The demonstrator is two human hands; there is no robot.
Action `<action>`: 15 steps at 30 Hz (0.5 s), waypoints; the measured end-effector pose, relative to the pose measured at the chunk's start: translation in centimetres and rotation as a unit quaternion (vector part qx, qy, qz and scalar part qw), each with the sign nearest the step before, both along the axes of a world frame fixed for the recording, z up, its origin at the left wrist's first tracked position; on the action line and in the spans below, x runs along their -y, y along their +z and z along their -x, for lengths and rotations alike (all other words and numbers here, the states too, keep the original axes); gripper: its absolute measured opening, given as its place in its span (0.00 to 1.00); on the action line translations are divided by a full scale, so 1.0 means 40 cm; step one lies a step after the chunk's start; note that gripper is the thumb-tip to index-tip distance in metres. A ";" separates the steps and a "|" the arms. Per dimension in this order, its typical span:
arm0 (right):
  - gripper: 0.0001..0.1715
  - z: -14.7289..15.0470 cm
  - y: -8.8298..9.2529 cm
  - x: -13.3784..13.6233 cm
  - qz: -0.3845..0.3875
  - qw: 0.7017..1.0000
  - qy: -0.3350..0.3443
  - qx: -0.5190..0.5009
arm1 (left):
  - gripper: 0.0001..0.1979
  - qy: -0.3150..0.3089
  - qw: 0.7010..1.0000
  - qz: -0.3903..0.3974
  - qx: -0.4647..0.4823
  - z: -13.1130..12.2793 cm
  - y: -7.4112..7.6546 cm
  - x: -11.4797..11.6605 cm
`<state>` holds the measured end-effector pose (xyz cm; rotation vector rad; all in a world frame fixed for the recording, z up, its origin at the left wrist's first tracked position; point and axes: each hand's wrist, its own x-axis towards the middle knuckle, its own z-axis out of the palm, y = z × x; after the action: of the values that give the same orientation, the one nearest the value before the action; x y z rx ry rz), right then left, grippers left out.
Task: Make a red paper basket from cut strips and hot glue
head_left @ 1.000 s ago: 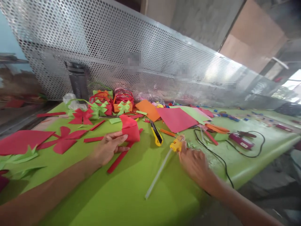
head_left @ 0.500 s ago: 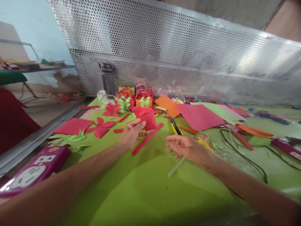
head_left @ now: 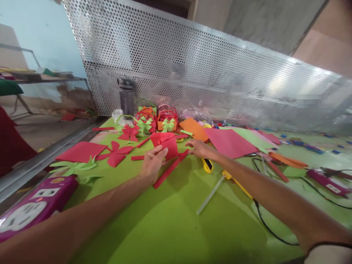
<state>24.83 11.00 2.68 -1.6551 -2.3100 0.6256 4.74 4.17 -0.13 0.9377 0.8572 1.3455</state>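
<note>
My left hand [head_left: 154, 161] pinches a small folded red paper piece [head_left: 169, 146], shaped like an open pocket, between thumb and fingers above the green tabletop [head_left: 165, 227]. To its right, my right hand [head_left: 199, 148] reaches over the table with fingers slightly curled and apart, holding nothing visible. Its fingertips are close to the upper end of a long red paper strip [head_left: 172, 169]; I cannot tell whether they touch it. Below the right hand lies a yellow-and-black cutter [head_left: 208, 165], partly covered. A yellow glue gun [head_left: 227, 175] with a translucent glue stick [head_left: 210, 195] lies under the right forearm.
Red paper bows [head_left: 129, 132], a red petal shape [head_left: 115, 154] and green leaf cutouts [head_left: 73, 167] lie left. Small paper baskets [head_left: 167, 119] and a bottle [head_left: 126, 97] stand behind. Coloured sheets [head_left: 231, 142], a cable [head_left: 271, 229] and purple power strips [head_left: 35, 203] surround the workspace.
My right hand has moved forward and left, away from the glue gun, toward the red strip's end. My left hand still holds the folded red paper. The view has shifted slightly.
</note>
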 end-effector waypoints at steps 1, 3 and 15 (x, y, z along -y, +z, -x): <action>0.18 0.005 -0.001 -0.011 0.004 1.000 0.019 0.019 | 0.13 0.000 1.000 0.000 -0.001 0.000 0.002 0.002; 0.18 0.016 -0.003 -0.029 0.015 0.998 0.047 0.048 | 0.13 -0.001 1.000 -0.002 -0.003 0.002 0.006 0.004; 0.17 -0.043 0.016 -0.048 0.042 0.993 0.104 -0.044 | 0.13 0.007 1.000 0.012 -0.012 0.004 0.021 -0.006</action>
<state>26.53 12.92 3.33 -1.4003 -2.4415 0.8318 4.56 4.42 0.73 0.9325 0.8982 1.3358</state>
